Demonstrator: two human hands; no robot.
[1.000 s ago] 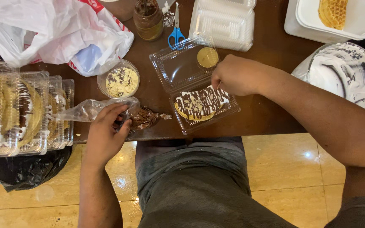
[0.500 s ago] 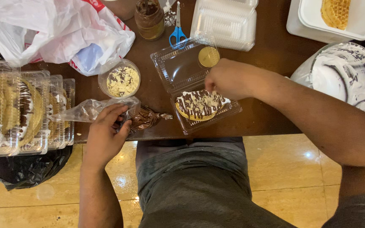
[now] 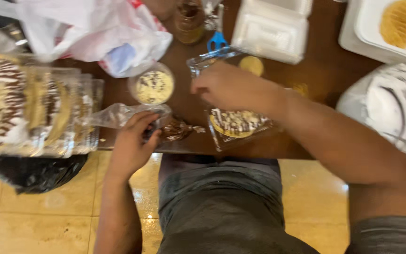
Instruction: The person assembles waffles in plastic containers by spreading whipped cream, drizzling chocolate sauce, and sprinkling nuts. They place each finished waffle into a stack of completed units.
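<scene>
My left hand [image 3: 135,141] grips a clear piping bag [image 3: 118,115] with dark chocolate in its tip [image 3: 177,129], lying at the table's near edge. My right hand [image 3: 226,87] hovers with curled fingers over the open lid of a clear plastic clamshell box [image 3: 198,63]. Whether it pinches anything is hidden by blur. In the box's base lies a round pastry [image 3: 236,123] striped with chocolate and white drizzle. A small round cup of pale crumbs [image 3: 152,87] stands just left of my right hand's fingertips.
Stacked clear boxes of drizzled pastries [image 3: 29,108] fill the left side. White plastic bags [image 3: 95,33], a jar [image 3: 189,19], blue scissors [image 3: 217,40] and a white foam box [image 3: 271,28] sit at the back. A drizzle-smeared plate [image 3: 395,103] and a tray with a waffle [image 3: 398,21] are on the right.
My right hand has slid left from above the pastry toward the crumb cup. The view has drifted and blurred. My left hand stays on the piping bag.
</scene>
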